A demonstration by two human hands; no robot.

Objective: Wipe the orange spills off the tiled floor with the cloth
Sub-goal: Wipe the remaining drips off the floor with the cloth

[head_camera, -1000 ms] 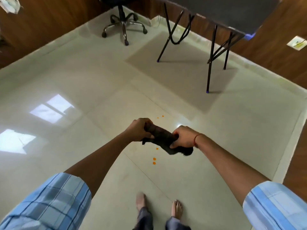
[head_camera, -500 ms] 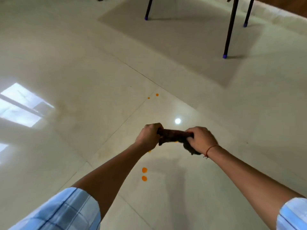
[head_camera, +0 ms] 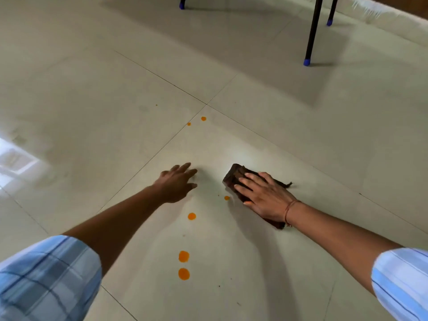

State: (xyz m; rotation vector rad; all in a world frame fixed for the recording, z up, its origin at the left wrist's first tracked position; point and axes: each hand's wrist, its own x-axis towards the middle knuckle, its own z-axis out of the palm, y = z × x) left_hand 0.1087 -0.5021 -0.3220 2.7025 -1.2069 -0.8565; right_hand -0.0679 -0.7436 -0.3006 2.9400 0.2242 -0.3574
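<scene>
A dark brown cloth (head_camera: pixel 234 176) lies folded on the pale tiled floor (head_camera: pixel 92 112). My right hand (head_camera: pixel 264 196) presses flat on it with straight fingers. My left hand (head_camera: pixel 177 183) hovers to its left, fingers spread, holding nothing. Several orange spills dot the floor: a small drop (head_camera: pixel 227 198) just left of the cloth, one (head_camera: pixel 191 216) below my left hand, two bigger drops (head_camera: pixel 184 256) (head_camera: pixel 184 273) nearer me, and two tiny drops (head_camera: pixel 203 118) (head_camera: pixel 188 123) farther off by the tile joint.
Black table legs with blue feet (head_camera: pixel 307 62) (head_camera: pixel 329 23) stand at the far right, another foot (head_camera: pixel 182 5) at the top. A bright window reflection (head_camera: pixel 14 158) lies on the floor at the left.
The view has dropped close to the floor. My left hand let go of the cloth and moved left. My right hand brought the cloth down and now presses it flat on the tile.
</scene>
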